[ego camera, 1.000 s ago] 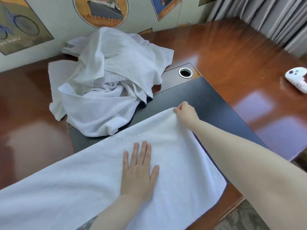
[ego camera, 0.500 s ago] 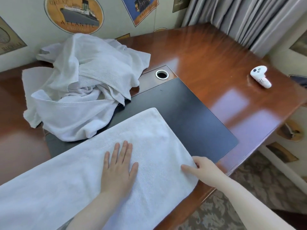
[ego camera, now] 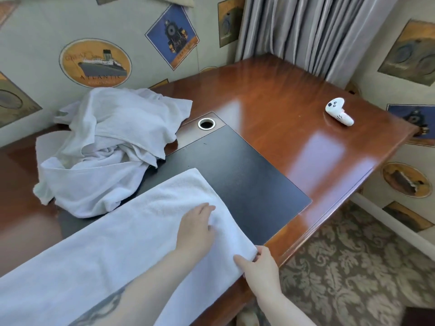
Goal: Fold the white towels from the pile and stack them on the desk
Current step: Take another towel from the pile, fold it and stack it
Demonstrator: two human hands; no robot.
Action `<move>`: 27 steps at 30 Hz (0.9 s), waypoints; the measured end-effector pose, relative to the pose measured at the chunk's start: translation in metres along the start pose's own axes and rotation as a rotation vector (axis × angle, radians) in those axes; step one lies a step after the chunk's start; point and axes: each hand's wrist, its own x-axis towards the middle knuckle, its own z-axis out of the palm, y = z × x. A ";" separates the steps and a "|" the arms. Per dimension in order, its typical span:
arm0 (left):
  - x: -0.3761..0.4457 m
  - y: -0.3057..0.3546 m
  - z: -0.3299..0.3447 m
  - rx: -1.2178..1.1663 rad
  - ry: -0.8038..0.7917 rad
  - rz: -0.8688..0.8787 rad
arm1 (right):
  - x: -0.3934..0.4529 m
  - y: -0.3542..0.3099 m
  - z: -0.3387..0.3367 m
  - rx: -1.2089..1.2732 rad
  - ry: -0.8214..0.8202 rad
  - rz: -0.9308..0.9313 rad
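- I see a white towel [ego camera: 122, 252] spread flat and long across the near part of the desk [ego camera: 270, 109], its right end lying over the black inlay pad [ego camera: 247, 184].
- The left hand [ego camera: 196, 228] rests palm down on the towel near that right end; I read the fingers as straight and close together, pressing the cloth, not curled round anything.
- The right hand [ego camera: 260, 267] is at the towel's near right corner, right at the desk's front edge. The thumb lies on top of the cloth and the fingers curl under the corner, so I take it as pinching the towel.
- The pile of unfolded white towels [ego camera: 106, 147] sits crumpled at the back left of the desk, against the wall, its front edge just beside the far edge of the spread towel.
- A round metal-rimmed cable hole [ego camera: 206, 123] shows just behind the pad, beside the pile.
- A small white controller [ego camera: 339, 111] lies well apart on the right of the desk.
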 end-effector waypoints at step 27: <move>0.178 -0.038 -0.092 1.248 -0.549 0.586 | 0.011 -0.043 0.023 0.359 -0.645 0.086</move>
